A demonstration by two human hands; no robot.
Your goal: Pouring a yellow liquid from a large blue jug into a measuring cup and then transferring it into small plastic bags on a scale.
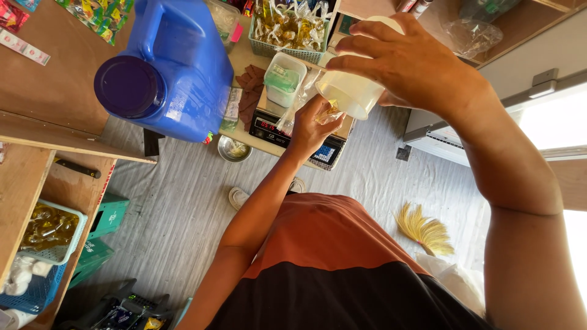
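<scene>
Inspection of the head view found both hands at work over a digital scale [269, 131] standing on the table [241, 55].

The right hand [406, 64] held a translucent white cup [348, 91] tilted mouth-down, its fingers [361, 46] wrapped and pressed around the cup's wall. The left hand [312, 125] was directly below the cup's lip, its fingertips pinching open the mouth of a small clear plastic bag [302, 101] that held a little yellowish liquid. Cup rim and bag mouth were touching or very nearly so; the exact contact could not be told.

A large blue jug [174, 67] with a dark blue cap lay near the table edge to the left. A small lidded container [282, 79] sat on the scale's platform, and a green basket [287, 30] of filled bags stood behind it. A broom [425, 232] lay on the floor.

Risks noted, as judgement: the bag mouth was narrow and held by one hand only, so too steep a tilt of the cup would likely overrun it and spill onto the scale's display. A slackened pinch could let the bag fold shut or drop. The liquid looked oily, which could make the bag slippery.
</scene>
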